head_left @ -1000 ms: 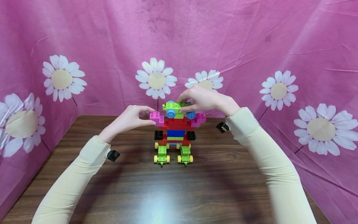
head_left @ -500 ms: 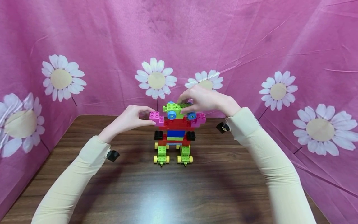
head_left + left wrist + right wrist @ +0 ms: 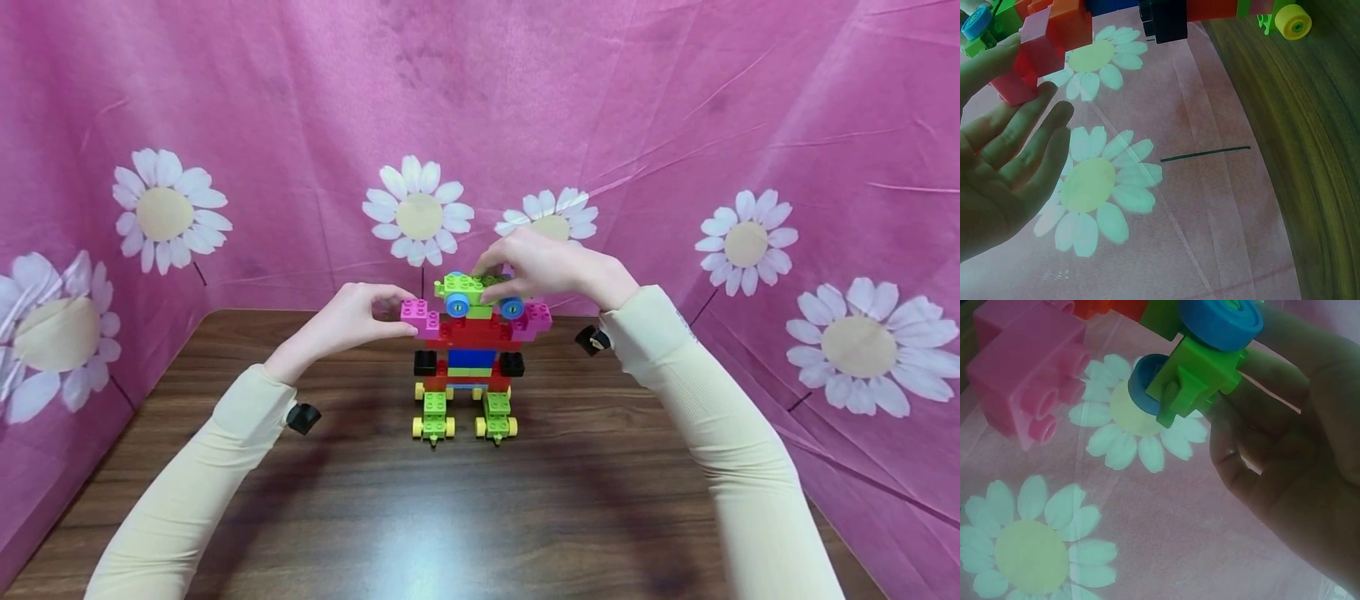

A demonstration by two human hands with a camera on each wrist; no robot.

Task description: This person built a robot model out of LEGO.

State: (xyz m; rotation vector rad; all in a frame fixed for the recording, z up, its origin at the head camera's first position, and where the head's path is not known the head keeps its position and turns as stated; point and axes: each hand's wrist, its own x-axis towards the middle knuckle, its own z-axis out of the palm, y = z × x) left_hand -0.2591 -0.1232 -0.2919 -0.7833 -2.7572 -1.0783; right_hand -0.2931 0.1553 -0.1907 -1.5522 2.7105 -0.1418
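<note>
A robot-like figure of toy building bricks stands upright at the table's middle. Its top is a green wheeled base (image 3: 465, 285) with blue wheels, lying crosswise over red bricks (image 3: 471, 335). My right hand (image 3: 546, 265) grips that base from above, thumb in front; in the right wrist view the fingers reach behind its green end (image 3: 1200, 372). My left hand (image 3: 351, 315) pinches the pink brick (image 3: 414, 312) forming the figure's left-side arm. A matching pink brick (image 3: 537, 317) sticks out on the right. Lower down are a blue brick (image 3: 471, 358) and black bricks (image 3: 425, 362).
Two green wheeled bases (image 3: 435, 404) with yellow wheels support the figure on the brown wooden table (image 3: 360, 500). A pink cloth (image 3: 300, 125) with white daisies hangs around the back and sides. Black wrist cameras (image 3: 303, 417) sit on both cuffs.
The green wheeled base dips slightly to the right, then shifts back left and up under my right hand. My left hand stays on the pink brick, and the figure stands in place.
</note>
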